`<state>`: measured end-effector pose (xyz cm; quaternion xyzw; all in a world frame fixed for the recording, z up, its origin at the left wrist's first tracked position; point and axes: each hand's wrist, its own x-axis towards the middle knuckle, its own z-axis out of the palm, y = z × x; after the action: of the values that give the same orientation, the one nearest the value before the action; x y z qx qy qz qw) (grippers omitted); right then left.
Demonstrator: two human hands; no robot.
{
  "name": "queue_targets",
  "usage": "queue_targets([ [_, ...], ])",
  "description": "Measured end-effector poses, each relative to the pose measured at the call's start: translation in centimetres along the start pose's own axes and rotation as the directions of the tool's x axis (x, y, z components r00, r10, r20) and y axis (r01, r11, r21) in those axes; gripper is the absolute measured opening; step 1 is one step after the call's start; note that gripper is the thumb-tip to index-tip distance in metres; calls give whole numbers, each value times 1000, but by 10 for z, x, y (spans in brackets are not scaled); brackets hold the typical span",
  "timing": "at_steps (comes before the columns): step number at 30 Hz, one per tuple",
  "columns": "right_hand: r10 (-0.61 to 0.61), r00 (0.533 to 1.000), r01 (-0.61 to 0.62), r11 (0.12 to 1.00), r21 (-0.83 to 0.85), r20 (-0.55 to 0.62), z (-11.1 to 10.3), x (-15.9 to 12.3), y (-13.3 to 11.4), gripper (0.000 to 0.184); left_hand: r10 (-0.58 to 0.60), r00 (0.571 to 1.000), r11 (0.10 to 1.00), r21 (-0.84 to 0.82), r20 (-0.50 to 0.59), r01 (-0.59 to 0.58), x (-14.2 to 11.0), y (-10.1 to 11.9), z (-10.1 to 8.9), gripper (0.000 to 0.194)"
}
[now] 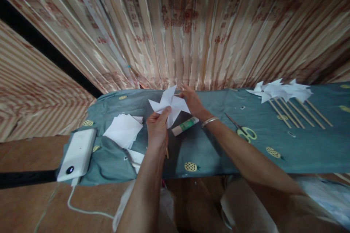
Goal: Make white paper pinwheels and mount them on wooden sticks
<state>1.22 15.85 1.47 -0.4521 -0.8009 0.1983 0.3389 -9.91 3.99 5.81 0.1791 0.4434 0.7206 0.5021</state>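
Observation:
A white folded paper pinwheel (175, 103) is pinched in my left hand (158, 125), the thumb pressed on its middle. Just behind its right side is my right hand (191, 100), fingers drawn together; what is between them is too small to make out. Below the pinwheel lies a glue stick (185, 126) with a green label. Partly covered by my left forearm, the ends of wooden sticks (167, 153) show on the cloth. To the left rests a stack of white paper squares (124, 129), with more folded paper (136, 158) nearer me.
Scissors (243, 131) with pale green handles lie right of my right wrist. Several finished pinwheels (281, 91) on wooden sticks lie at the far right. A white power bank (78, 153) with a cable sits at the left end of the green tablecloth (213, 160). Curtains (175, 36) hang behind.

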Motion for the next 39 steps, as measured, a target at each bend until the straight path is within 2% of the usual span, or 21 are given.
queue_targets([
  [1, 98, 994, -88, 979, 184, -49, -4, -5, 1, 9, 3, 1000, 1000, -6, -4, -3, 0, 0, 0, 29],
  [2, 201, 978, -163, 915, 370, -65, -7, -12, 2, 8, 4, 1000, 1000, -11, -5, -4, 1, 0, -1, 29],
  [3, 254, 966, -202, 868, 454, -57, -11, -20, 3, 7, 6, 1000, 1000, -15, -5, -6, 1, 0, -1, 29],
  [8, 378, 926, -296, 747, 595, -15, -31, -71, 9, 19, 25, 1000, 999, -24, 7, -25, 1, -4, -2, 25],
  [12, 432, 901, -346, 668, 658, 35, -47, -115, 14, 17, 13, 1000, 1000, 12, 2, -13, -4, -9, 1, 22],
  [13, 437, 899, -355, 673, 649, 40, -50, -125, 15, 15, 0, 1000, 1000, 25, 9, 0, -6, -11, 2, 22],
  [16, 371, 927, -342, 783, 519, 52, -57, -150, 17, 11, -47, 998, 997, 68, 43, 44, -13, -20, 4, 21],
  [19, 237, 970, -244, 918, 312, 64, -61, -169, 19, 8, -90, 993, 989, 123, 72, 80, -19, -34, 7, 18],
  [22, 125, 989, -133, 983, 128, 74, -64, -179, 21, 10, -129, 987, 980, 166, 95, 112, -26, -45, 11, 13],
  [26, 97, 990, -100, 995, 18, 101, -76, -183, 26, 6, -158, 982, 968, 211, 100, 134, -31, -52, 17, 8],
  [30, 188, 976, -192, 981, 28, 111, -91, -182, 30, 17, -160, 982, 960, 246, 97, 133, -32, -54, 17, 4],
  [34, 232, 965, -238, 971, 35, 126, -90, -182, 26, 16, -155, 980, 953, 278, 123, 116, -33, -57, 14, 3],
  [36, 199, 971, -201, 980, 1, 134, -85, -181, 22, 14, -167, 977, 946, 300, 131, 122, -35, -59, 13, 3],
  [39, 70, 983, -54, 994, -97, 171, -78, -180, 19, 12, -204, 967, 932, 334, 154, 143, -37, -61, 13, 7],
])
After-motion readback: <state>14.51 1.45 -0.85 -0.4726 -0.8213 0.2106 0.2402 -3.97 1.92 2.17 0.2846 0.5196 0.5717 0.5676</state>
